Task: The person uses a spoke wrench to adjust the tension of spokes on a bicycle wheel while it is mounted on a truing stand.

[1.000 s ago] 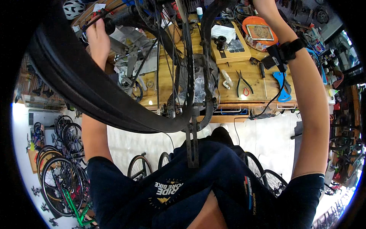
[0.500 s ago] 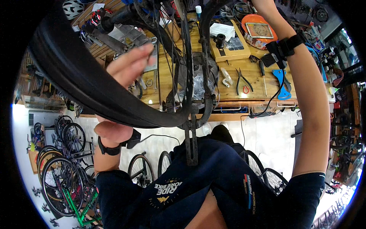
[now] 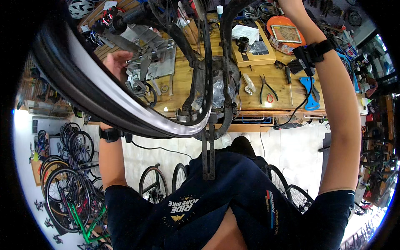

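Observation:
A bicycle wheel with a black tyre [image 3: 66, 83] stands in a dark metal wheel stand [image 3: 228, 75], its tyre sweeping across the left of the head view. Along its inner side the pale silver rim [image 3: 137, 102] is streaked by motion, and the spokes blur away. My left hand [image 3: 118, 62] is past the tyre, fingers loosely parted and holding nothing; the wheel hides its lower part. It appears apart from the tyre. My right hand [image 3: 291, 5] reaches up to the top edge, where its fingers are cut off. Straps with small black devices circle both wrists.
On the wooden bench [image 3: 166, 102] lie pliers [image 3: 266, 88], a screwdriver [image 3: 289, 83], a blue tool [image 3: 309, 93] and a cardboard box [image 3: 255, 56]. An orange dish [image 3: 287, 35] sits behind. Metal tools fill the left side. Bicycles [image 3: 71, 196] stand at lower left; cables hang from both wrists.
My left hand has moved left and away from the wheel's inner side. The wheel's rim, dark before, now shows as a bright streaked band. My right arm has hardly moved.

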`<move>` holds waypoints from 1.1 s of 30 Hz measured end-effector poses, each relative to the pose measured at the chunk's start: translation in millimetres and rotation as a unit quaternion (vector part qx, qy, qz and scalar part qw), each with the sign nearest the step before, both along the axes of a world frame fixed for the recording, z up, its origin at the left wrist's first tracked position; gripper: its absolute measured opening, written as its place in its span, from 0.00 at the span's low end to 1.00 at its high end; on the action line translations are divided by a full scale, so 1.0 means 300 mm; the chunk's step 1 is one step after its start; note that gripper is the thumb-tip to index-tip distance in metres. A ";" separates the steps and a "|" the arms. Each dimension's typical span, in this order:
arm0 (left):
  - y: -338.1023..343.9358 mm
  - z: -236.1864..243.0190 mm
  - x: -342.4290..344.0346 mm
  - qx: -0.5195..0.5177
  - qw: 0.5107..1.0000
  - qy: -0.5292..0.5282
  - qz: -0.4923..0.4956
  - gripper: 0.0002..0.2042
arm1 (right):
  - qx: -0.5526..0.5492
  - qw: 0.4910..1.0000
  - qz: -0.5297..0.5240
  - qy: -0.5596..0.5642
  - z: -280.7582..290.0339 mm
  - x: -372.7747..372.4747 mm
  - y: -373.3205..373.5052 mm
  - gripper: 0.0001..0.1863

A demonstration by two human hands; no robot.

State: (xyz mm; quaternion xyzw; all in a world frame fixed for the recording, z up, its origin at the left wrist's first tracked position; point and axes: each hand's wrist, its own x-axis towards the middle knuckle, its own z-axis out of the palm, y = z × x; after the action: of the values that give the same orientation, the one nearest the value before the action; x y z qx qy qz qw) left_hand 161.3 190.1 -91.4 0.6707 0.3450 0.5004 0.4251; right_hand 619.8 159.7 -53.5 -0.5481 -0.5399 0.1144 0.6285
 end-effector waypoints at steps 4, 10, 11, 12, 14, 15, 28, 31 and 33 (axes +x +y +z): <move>-0.056 0.070 -0.138 0.066 0.996 0.057 0.010 0.21 | 0.013 0.999 0.050 -0.004 -0.035 -0.074 0.082 0.18; -0.203 0.069 0.039 0.087 0.965 0.222 -0.111 0.23 | 0.011 1.000 0.009 -0.007 -0.018 -0.017 0.028 0.18; -0.236 0.068 0.072 0.113 0.956 0.251 -0.098 0.23 | 0.008 1.000 0.007 -0.010 -0.018 -0.020 0.024 0.18; -0.274 0.080 0.108 0.139 0.946 0.281 -0.083 0.24 | 0.006 1.000 0.007 -0.012 -0.017 -0.022 0.023 0.19; -0.286 0.081 0.124 0.125 0.951 0.269 -0.086 0.25 | 0.016 0.999 0.004 -0.027 -0.019 -0.010 0.029 0.18; -0.272 0.068 0.122 0.086 0.964 0.227 -0.104 0.26 | 0.021 0.999 0.001 -0.035 -0.017 -0.005 0.027 0.18; -0.241 -0.053 0.058 0.043 0.983 0.136 -0.115 0.17 | 0.004 1.000 0.009 -0.022 -0.027 0.004 0.068 0.17; -0.269 -0.058 0.070 0.023 0.990 0.100 -0.100 0.18 | -0.052 0.993 -0.002 -0.102 -0.068 0.149 0.116 0.20; -0.281 -0.063 0.035 0.041 0.989 0.111 -0.087 0.18 | -0.030 0.997 0.001 -0.069 -0.053 0.027 0.089 0.20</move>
State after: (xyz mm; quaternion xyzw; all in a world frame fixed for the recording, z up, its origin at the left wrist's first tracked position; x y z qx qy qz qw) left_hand 171.9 105.8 -110.3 0.7666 0.3093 0.3977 0.3981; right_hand 628.0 186.2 -69.5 -0.5724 -0.5792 0.0931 0.5728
